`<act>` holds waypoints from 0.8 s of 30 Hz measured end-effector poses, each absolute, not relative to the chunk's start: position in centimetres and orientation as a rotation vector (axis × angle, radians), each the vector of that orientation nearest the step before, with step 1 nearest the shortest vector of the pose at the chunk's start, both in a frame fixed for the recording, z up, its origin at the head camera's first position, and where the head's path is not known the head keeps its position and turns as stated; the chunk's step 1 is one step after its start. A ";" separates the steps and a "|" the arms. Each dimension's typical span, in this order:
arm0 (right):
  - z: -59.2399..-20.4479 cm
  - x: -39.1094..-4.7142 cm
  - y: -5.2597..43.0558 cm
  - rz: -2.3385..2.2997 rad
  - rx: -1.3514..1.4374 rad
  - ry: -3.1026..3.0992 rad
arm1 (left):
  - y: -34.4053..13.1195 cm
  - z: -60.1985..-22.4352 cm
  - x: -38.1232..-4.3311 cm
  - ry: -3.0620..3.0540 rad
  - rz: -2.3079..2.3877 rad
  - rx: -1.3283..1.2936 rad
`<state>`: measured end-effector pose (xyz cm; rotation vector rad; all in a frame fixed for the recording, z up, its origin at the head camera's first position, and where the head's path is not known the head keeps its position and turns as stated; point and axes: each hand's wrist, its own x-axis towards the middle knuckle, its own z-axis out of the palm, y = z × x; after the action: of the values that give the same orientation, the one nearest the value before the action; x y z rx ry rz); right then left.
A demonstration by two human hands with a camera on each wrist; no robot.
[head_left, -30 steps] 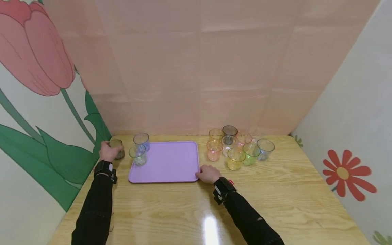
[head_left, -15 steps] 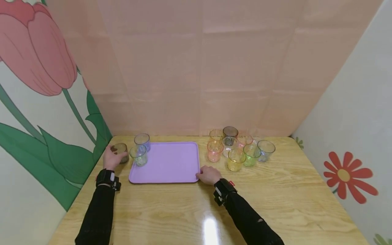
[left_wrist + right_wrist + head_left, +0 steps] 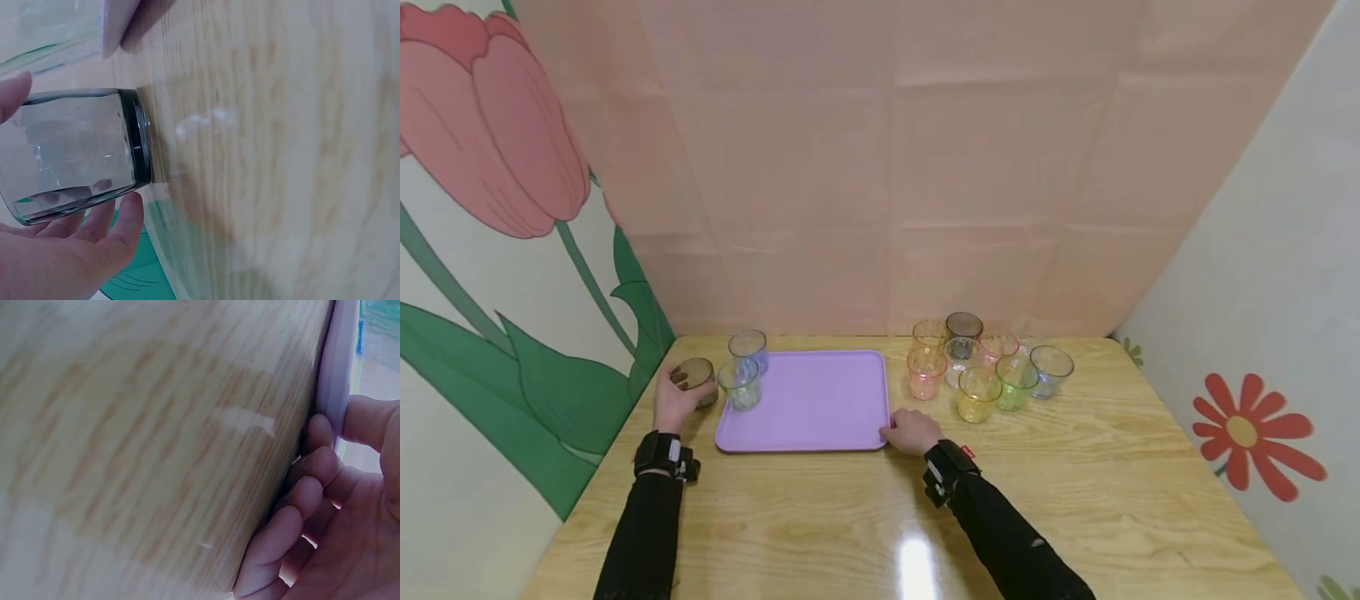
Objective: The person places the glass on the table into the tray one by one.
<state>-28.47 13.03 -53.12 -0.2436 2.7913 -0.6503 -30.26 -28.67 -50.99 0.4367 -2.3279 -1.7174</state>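
Observation:
My left hand [image 3: 674,402] holds a smoky dark drinking glass [image 3: 702,395] on the wood just left of the tray. In the left wrist view this glass [image 3: 81,147] has a thick dark base near the tabletop; the thumb [image 3: 12,95] lies along one side and the fingers [image 3: 128,225] along the other. At the lilac tray's [image 3: 820,404] near right corner, my right hand [image 3: 914,432] pinches the rim. The right wrist view has the thumb above the tray edge [image 3: 334,369] and a fingertip [image 3: 320,432] under it, the other fingers curled by the table.
A blue glass [image 3: 758,360] and a pale green glass [image 3: 741,390] stand at the tray's left side. Right of the tray is a cluster of several coloured glasses, including a yellow glass [image 3: 977,402] in front. The table [image 3: 820,517] ends at a pink-covered wall [image 3: 820,167].
My left hand has shifted toward me and slightly right, bringing the dark glass a little nearer the tray's left edge. The right hand stays at the tray corner.

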 end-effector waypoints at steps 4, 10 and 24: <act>-55.4 -29.8 13.5 -0.631 -0.283 2.811 | -28.6 -51.2 -29.8 -2.256 -1.725 0.465; -58.0 -31.0 13.7 -0.631 -0.282 2.809 | -28.3 -50.8 -29.0 -2.123 -1.758 0.513; -56.2 -30.1 13.8 -0.678 -0.347 2.854 | -27.1 -49.3 -27.0 -2.097 -1.808 0.485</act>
<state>-30.14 13.85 -56.22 -0.3474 2.8539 -0.6784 -26.99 -27.06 -49.25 0.4850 -2.0972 -1.8083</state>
